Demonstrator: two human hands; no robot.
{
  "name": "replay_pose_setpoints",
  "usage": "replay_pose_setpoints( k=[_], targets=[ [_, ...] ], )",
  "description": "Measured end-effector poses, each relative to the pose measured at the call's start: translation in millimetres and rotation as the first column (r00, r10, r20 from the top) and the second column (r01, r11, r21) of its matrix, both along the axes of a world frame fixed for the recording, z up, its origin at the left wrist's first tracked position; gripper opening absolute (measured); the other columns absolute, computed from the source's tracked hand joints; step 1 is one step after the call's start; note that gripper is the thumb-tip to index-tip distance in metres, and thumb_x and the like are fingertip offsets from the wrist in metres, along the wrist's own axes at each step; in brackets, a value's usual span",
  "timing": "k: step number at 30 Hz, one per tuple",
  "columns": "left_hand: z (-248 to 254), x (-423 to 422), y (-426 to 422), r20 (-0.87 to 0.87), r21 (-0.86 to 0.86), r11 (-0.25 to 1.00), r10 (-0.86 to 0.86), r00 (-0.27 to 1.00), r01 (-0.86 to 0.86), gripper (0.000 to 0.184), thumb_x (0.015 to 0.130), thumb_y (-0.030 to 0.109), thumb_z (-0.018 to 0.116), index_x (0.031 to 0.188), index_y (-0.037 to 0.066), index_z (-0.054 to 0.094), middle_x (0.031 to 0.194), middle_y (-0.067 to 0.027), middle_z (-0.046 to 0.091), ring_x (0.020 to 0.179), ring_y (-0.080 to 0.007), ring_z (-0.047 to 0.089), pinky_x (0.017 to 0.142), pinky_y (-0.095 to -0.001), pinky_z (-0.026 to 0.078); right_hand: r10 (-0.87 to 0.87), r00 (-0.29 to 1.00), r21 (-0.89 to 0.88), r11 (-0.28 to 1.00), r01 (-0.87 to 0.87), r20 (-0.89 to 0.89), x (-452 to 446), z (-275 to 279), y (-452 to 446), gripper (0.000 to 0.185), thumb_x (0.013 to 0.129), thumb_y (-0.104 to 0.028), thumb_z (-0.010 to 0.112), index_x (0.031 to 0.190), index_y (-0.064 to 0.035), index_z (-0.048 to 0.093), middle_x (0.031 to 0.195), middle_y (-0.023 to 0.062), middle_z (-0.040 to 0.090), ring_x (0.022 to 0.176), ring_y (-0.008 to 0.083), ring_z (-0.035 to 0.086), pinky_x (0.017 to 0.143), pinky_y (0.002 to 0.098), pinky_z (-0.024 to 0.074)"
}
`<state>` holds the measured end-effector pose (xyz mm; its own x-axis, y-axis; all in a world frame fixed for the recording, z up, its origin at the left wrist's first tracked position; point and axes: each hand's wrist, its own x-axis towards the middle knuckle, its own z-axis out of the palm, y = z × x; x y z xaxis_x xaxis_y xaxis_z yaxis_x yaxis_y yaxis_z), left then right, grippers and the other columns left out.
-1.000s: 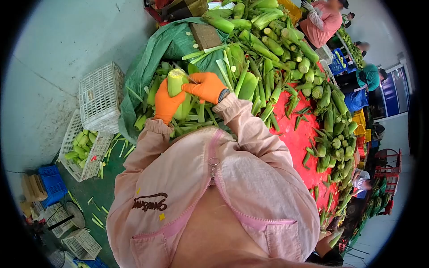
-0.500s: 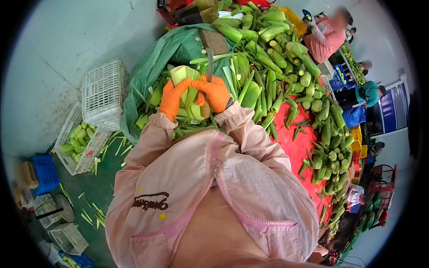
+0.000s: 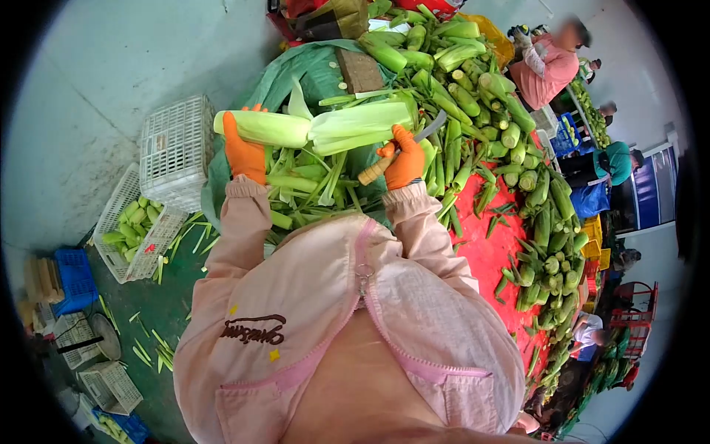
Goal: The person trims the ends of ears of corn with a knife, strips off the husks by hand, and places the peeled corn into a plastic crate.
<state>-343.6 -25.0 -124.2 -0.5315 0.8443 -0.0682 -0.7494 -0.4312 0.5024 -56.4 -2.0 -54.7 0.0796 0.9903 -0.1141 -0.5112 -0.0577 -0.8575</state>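
My left hand (image 3: 245, 154), in an orange glove, grips the left end of a pale green ear of corn (image 3: 270, 129), with its fingers mostly hidden behind it. From the ear's right end a sheaf of peeled-back husk (image 3: 361, 127) stretches across to my right hand (image 3: 407, 161), also gloved in orange. That hand is closed around the wooden handle of a curved knife (image 3: 375, 170), whose blade points up and right. Its thumb and fingers also meet the husk's end; how firmly they hold it I cannot tell. Below lie loose husks (image 3: 303, 177) on a green sheet (image 3: 292, 70).
A large heap of unhusked corn (image 3: 462, 100) runs along the right, partly on a red sheet (image 3: 481, 214). At left, a white crate (image 3: 126, 259) holds husked ears beside an upturned white basket (image 3: 174, 148). A wooden block (image 3: 360, 72) lies ahead. Other people work at far right.
My hands have moved apart, the left one leftward and the right one rightward. The corn has swung from upright to lying sideways, its husk drawn out between the hands. The knife now tilts right.
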Motion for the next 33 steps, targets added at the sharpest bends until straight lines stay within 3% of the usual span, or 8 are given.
replay_pose_setpoints(
  k=[10, 13, 15, 18, 22, 25, 29, 33],
  targets=[
    [36, -6, -4, 0.0, -0.03, 0.997, 0.065, 0.998, -0.065, 0.063, 0.095, 0.041, 0.057, 0.134, -0.006, 0.041, 0.124, -0.0251, 0.058, 0.112, -0.0357, 0.059, 0.099, -0.0453, 0.046, 0.061, 0.997, 0.014, 0.998, -0.061, 0.048, 13, -12, 17, 0.025, 0.089, -0.024, 0.066, 0.085, 0.0011, 0.061, 0.064, 0.0096, 0.059, 0.046, 0.0181, 0.05, 0.048, 0.0302, 0.0481],
    [47, -6, -7, -0.335, -0.067, 0.983, 0.138, 0.932, -0.17, 0.058, 0.093, 0.035, 0.063, 0.131, -0.005, 0.046, 0.122, -0.0219, 0.06, 0.108, -0.0309, 0.061, 0.094, -0.0409, 0.049, 0.042, 0.892, -0.049, 0.999, -0.023, 0.45, 35, 1, 27, 0.045, 0.084, -0.035, 0.073, 0.107, 0.0032, 0.067, 0.095, 0.0104, 0.07, 0.046, 0.011, 0.047, 0.044, 0.0231, 0.0414],
    [45, -9, 3, -0.755, -0.15, 0.954, 0.059, 0.653, -0.259, 0.053, 0.088, 0.025, 0.071, 0.13, -0.002, 0.052, 0.121, -0.0163, 0.062, 0.104, -0.0241, 0.063, 0.091, -0.0351, 0.049, 0.054, 0.872, 0.022, 0.997, -0.074, 0.486, 15, 29, 15, 0.045, 0.083, -0.034, 0.074, 0.112, 0.0006, 0.066, 0.098, 0.0096, 0.07, 0.047, 0.01, 0.048, 0.044, 0.0226, 0.0415],
    [75, 36, -5, -0.953, -0.146, 0.968, -0.083, 0.29, -0.205, 0.055, 0.083, 0.02, 0.076, 0.131, 0.002, 0.055, 0.123, -0.013, 0.063, 0.105, -0.0204, 0.064, 0.091, -0.0317, 0.049, 0.215, 0.738, 0.13, 0.916, -0.38, 0.64, -26, 66, -11, 0.063, 0.078, -0.036, 0.078, 0.129, -0.0037, 0.06, 0.11, 0.0097, 0.067, 0.069, 0.0117, 0.063, 0.052, 0.0238, 0.0488],
    [79, 76, -2, -0.992, 0.121, 0.983, 0.123, 0.007, -0.138, 0.071, 0.076, 0.028, 0.08, 0.137, 0.007, 0.05, 0.117, -0.0151, 0.065, 0.103, -0.0277, 0.066, 0.087, -0.0367, 0.051, 0.355, 0.572, -0.015, 0.858, -0.513, 0.739, -64, 70, -4, 0.063, 0.07, -0.038, 0.084, 0.119, -0.0037, 0.065, 0.089, 0.0072, 0.07, 0.069, 0.0114, 0.063, 0.056, 0.0281, 0.0505],
    [82, 79, -2, -0.988, 0.093, 0.994, 0.099, -0.117, 0.052, 0.103, 0.071, 0.024, 0.081, 0.154, 0.013, 0.021, 0.127, -0.0167, 0.06, 0.114, -0.0283, 0.061, 0.094, -0.0365, 0.048, 0.279, 0.769, 0.16, 0.883, -0.44, 0.575, -59, 34, 18, 0.053, 0.072, -0.035, 0.082, 0.111, -0.0007, 0.067, 0.081, 0.0066, 0.069, 0.062, 0.0122, 0.061, 0.054, 0.0281, 0.0495],
    [84, 71, -19, -0.899, -0.318, 0.864, -0.406, 0.167, 0.39, 0.111, 0.072, 0.014, 0.082, 0.157, 0.015, 0.011, 0.135, -0.0115, 0.054, 0.116, -0.0196, 0.055, 0.098, -0.0295, 0.043, 0.357, 0.916, 0.108, 0.919, -0.38, 0.185, -27, 56, 21, 0.033, 0.086, -0.025, 0.067, 0.107, 0.0004, 0.07, 0.083, 0.0058, 0.069, 0.062, 0.01, 0.06, 0.052, 0.023, 0.045],
    [54, 70, -17, -0.733, -0.154, 0.746, -0.526, 0.432, 0.648, 0.106, 0.077, 0.0, 0.076, 0.158, 0.017, 0.009, 0.146, -0.0059, 0.042, 0.126, -0.0148, 0.045, 0.104, -0.0295, 0.037, 0.328, 0.943, 0.128, 0.934, -0.334, 0.063, -9, 48, 35, 0.041, 0.091, -0.034, 0.056, 0.108, 0.0011, 0.07, 0.083, 0.0079, 0.068, 0.059, 0.0115, 0.057, 0.053, 0.0233, 0.0428]
  ],
)
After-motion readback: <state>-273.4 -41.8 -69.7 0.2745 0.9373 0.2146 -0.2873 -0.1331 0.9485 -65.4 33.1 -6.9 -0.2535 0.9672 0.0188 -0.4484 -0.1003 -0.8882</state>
